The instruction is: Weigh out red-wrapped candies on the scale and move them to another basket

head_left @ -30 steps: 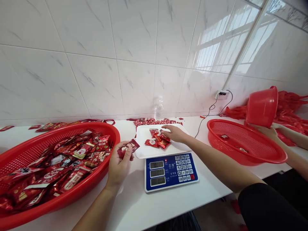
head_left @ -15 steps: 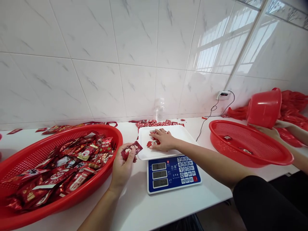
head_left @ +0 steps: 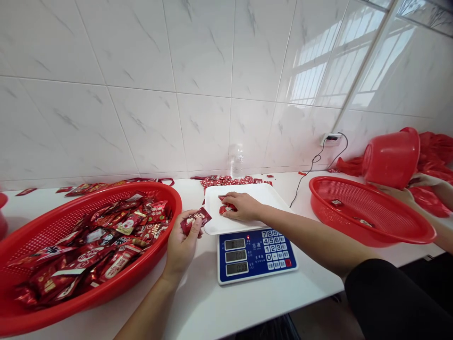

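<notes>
Two bare hands are at work over the white bench. The left hand, low in the middle of the frame, has thumb and fingers pinched together on a small red packet. It holds the packet up off the bench, between the large red basket and the scale. The right hand lies palm down on the scale's white tray, fingers curled over a few red packets. Whether it grips them or merely covers them cannot be told from this angle.

The large red basket, at the lower left of the frame, is heaped with red packets. More loose packets lie behind the tray by the wall, near a clear bottle. At the right of the frame stands a second red basket with only a couple of packets in it. Another person's hand holds a red tub tipped on its side above the far rim.
</notes>
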Demonstrator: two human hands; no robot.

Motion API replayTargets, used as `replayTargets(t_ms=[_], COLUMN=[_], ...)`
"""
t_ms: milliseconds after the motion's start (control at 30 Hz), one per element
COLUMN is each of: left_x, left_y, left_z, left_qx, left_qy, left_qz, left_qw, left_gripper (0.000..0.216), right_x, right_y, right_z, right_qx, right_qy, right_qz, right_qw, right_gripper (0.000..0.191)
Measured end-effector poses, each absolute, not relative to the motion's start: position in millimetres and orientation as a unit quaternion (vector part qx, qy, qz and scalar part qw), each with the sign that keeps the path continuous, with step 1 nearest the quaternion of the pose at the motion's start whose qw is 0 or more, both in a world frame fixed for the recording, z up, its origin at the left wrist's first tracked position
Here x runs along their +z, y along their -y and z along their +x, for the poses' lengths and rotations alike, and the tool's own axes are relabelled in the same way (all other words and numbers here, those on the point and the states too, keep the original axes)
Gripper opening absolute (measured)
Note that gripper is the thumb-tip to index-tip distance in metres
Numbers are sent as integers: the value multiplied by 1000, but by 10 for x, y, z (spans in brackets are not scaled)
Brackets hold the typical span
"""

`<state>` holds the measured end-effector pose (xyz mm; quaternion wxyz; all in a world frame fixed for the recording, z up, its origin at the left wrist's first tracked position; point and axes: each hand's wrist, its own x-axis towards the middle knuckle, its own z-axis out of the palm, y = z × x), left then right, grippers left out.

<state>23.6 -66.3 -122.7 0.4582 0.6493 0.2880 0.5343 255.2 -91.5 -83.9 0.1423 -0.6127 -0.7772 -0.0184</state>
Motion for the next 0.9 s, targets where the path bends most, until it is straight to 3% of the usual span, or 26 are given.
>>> replayTargets(t_ms=[167, 433, 900], left_x=[-1215, -1196, -1218], left_y=[667, 679, 677], left_z=[240, 255, 244], left_qx=[533, 532, 532], left_qy=[-292, -294, -294], left_qz=[651, 646, 657], left_qw=[454, 462, 446], left_gripper=[33, 33, 33], right_x=[-853, -836, -708], right_y=[889, 920, 877], right_z=[2549, 2532, 2824], right_qx=[-25, -34, -24], right_qy=[781, 787, 701], right_qz=[-608, -597, -643], right_qw=[139, 154, 308], right_gripper=[48, 31, 29])
